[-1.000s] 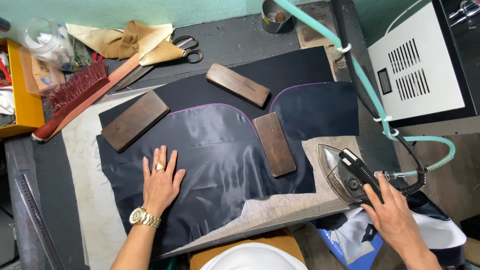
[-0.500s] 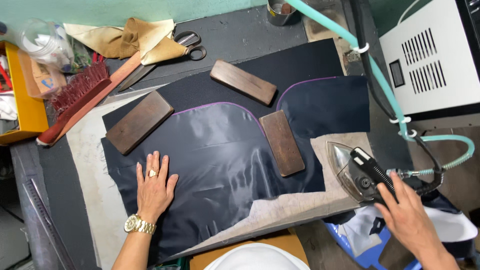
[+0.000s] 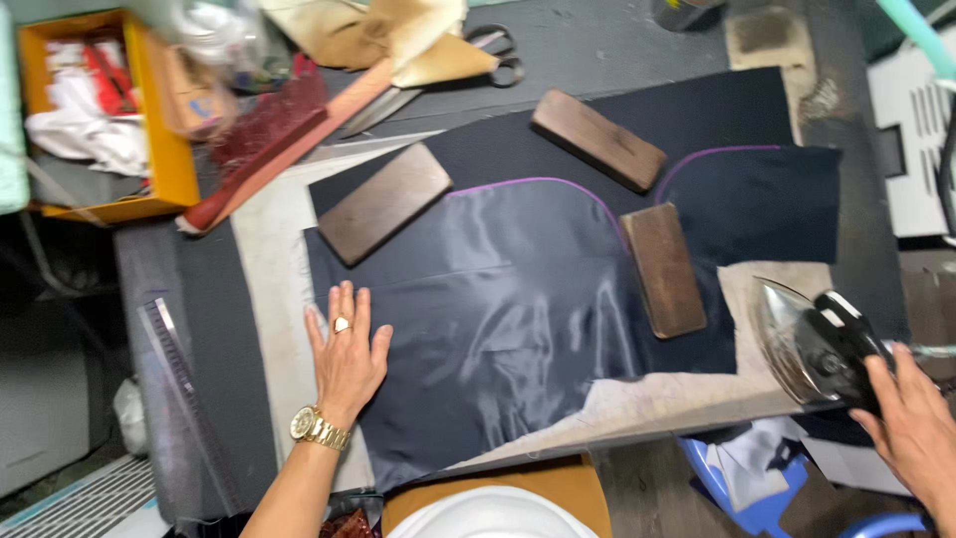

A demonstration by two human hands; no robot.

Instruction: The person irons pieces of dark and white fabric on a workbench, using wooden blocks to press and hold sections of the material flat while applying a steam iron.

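Three wooden blocks point(image 3: 597, 139) weigh the dark fabric point(image 3: 518, 299) spread on your desk point(image 3: 269, 249). Left hand point(image 3: 347, 357) lies open on it; right hand point(image 3: 911, 428) grips the iron point(image 3: 812, 344) at the edge. Pressing looks unstarted.

The left hand point(image 3: 347, 359) wears a gold-coloured metal link wristwatch point(image 3: 317, 428) and a gold ring with a pale stone point(image 3: 341, 325). Both forearms are bare, sleeveless; the right hand point(image 3: 911, 428) is unadorned.
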